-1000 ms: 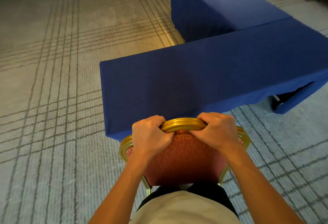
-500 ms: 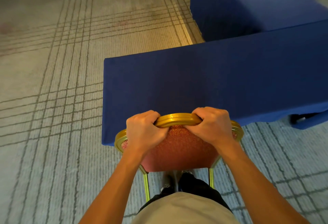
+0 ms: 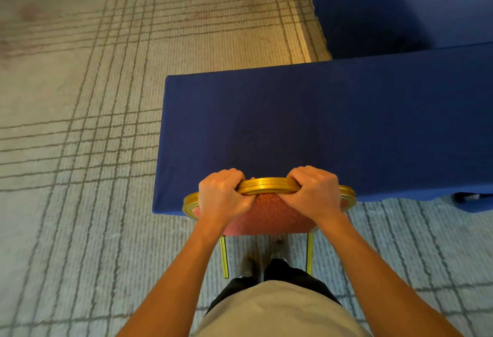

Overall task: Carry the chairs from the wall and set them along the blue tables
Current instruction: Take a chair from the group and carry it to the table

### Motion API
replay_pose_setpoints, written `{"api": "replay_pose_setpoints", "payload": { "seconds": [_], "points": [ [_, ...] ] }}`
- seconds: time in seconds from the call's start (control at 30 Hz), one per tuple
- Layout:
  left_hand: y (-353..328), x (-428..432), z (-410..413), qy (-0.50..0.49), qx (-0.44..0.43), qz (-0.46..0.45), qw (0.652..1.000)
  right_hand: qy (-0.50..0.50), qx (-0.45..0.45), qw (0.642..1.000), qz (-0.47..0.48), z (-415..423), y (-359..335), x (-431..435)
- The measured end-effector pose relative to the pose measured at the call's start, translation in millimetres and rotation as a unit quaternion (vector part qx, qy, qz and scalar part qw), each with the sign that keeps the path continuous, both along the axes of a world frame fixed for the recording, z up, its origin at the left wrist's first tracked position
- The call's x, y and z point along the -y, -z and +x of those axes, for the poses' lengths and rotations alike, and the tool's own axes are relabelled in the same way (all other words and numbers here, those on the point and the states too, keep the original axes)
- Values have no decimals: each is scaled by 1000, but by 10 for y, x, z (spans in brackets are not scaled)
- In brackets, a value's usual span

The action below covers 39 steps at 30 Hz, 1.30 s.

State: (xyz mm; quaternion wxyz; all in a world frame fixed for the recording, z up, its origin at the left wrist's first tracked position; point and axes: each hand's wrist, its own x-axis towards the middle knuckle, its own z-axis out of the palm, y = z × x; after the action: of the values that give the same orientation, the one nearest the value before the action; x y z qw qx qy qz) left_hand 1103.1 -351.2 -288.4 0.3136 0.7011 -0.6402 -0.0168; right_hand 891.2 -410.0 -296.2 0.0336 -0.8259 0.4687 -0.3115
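Chair (image 3: 269, 216) brought up to the blue table (image 3: 306, 128).
Lower centre: left hand (image 3: 221, 198) and right hand (image 3: 313, 192) clasp its gold rail (image 3: 266, 186); it has edged nearer the table, so placement looks almost done.

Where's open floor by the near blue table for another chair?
Bare carpet runs along the near blue table, right of the chair gripped by left hand and right hand. More lies left of the table's end. Tight by the feet.

Pale carpet (image 3: 80, 203) with dark crossing lines, beige farther off
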Motion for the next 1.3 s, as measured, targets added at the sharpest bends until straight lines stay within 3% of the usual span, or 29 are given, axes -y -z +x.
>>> {"api": "replay_pose_setpoints", "payload": {
  "seconds": [0.23, 0.4, 0.63, 1.3],
  "points": [
    [-20, 170, -8, -18, 21, 56, 998, -7, -22, 999, 28, -16, -37, 186],
    [65, 169, -40, -37, 42, 35, 998, 2, -19, 1000, 8, -34, 33, 186],
    [124, -129, -111, -54, 62, 37, 996, -25, -56, 994, 95, -108, 10, -90],
    [554, -2201, -621, 42, 30, 293, 955, -55, -166, 953, 246, -688, 466, -2167]
  ]
}}
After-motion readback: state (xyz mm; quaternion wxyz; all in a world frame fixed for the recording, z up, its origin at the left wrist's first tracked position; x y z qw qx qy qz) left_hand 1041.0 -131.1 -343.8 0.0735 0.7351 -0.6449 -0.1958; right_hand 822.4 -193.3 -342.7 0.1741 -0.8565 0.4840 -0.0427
